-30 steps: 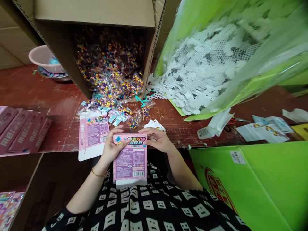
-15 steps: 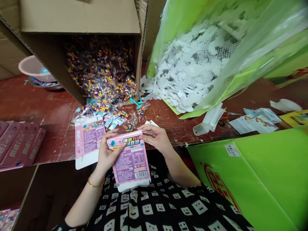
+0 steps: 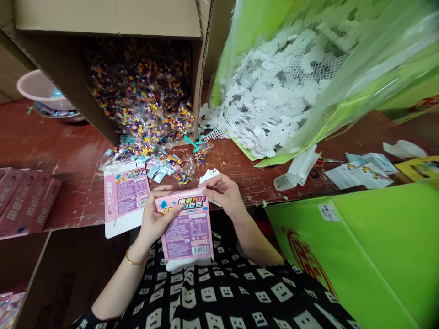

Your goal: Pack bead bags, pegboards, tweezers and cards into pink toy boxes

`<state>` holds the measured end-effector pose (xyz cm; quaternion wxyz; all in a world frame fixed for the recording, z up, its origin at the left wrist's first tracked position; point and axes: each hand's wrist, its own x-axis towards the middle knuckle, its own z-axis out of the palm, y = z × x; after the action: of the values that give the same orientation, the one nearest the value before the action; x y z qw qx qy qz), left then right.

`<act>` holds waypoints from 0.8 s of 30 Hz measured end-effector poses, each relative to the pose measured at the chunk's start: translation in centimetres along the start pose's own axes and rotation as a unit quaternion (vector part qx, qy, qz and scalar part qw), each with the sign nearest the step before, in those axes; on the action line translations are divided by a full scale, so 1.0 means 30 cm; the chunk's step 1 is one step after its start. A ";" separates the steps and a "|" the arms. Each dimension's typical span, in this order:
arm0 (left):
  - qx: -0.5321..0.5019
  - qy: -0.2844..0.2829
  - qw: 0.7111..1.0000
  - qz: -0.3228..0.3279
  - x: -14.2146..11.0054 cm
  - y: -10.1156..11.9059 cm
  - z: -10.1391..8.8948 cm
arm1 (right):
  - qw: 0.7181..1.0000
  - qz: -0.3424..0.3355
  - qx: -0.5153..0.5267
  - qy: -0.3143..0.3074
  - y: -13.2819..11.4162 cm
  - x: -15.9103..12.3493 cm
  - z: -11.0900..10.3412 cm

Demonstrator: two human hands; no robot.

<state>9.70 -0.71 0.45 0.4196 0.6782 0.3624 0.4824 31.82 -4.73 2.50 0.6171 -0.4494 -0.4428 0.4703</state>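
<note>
A pink and purple printed cardboard box (image 3: pixel 187 233) is held up in front of my lap, its barcode side facing me and a white flap at its lower end. My left hand (image 3: pixel 157 212) grips its upper left, thumb across the printed face. The fingers of my right hand (image 3: pixel 222 192) are closed on its top right edge. Left of it, a flattened pink box (image 3: pixel 128 194) lies on the table. White printed paper (image 3: pixel 209 176) lies just beyond my right hand. Small clear bags of coloured beads (image 3: pixel 185 173) and light blue and pink sachets (image 3: pixel 161 168) lie beyond the box.
An open carton (image 3: pixel 202 68) full of bead bags stands behind. To its right, a green box lined with plastic holds white mesh pieces (image 3: pixel 270 100). Finished-looking pink boxes (image 3: pixel 25 196) stand at left, near a pink bowl (image 3: pixel 37 87). A green carton (image 3: pixel 360 246) is at right.
The view has shifted slightly. My right hand has moved a little along the box's top edge, uncovering more of the printed title. My left hand keeps its grip.
</note>
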 end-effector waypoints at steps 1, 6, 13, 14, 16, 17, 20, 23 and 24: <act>0.000 0.003 1.000 0.000 0.000 -0.002 -0.001 | 1.000 -0.016 -0.023 -0.007 -0.003 -0.002 -0.002; -0.004 0.013 1.000 0.005 0.003 -0.001 -0.009 | 0.964 -0.183 -0.168 -0.092 -0.019 -0.005 -0.018; -0.062 0.222 0.973 0.020 0.051 0.012 -0.069 | 0.968 -0.079 -0.125 -0.201 0.045 -0.045 -0.046; -0.071 0.275 0.958 0.029 0.057 0.008 -0.091 | 0.964 -0.060 -0.124 -0.229 0.053 -0.056 -0.044; -0.043 0.322 0.945 0.048 0.053 -0.003 -0.147 | 0.956 -0.053 -0.148 -0.246 0.051 -0.077 -0.032; 0.006 0.317 0.946 0.067 0.042 -0.008 -0.179 | 0.956 -0.073 -0.167 -0.228 0.038 -0.088 -0.024; 0.224 0.227 0.927 0.196 -0.020 -0.004 -0.270 | 0.939 -0.205 -0.211 -0.178 -0.037 -0.113 0.010; 0.337 -0.009 0.903 0.268 -0.085 0.029 -0.304 | 0.927 -0.269 -0.151 -0.212 -0.100 -0.106 0.055; 0.328 -0.090 0.901 0.270 -0.100 0.039 -0.296 | 0.935 -0.242 -0.124 -0.227 -0.099 -0.092 0.076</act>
<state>0.48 -1.88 2.09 0.0581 0.8896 0.2643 0.3679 29.71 -7.58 5.51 0.5346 -0.2823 -0.7215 0.3376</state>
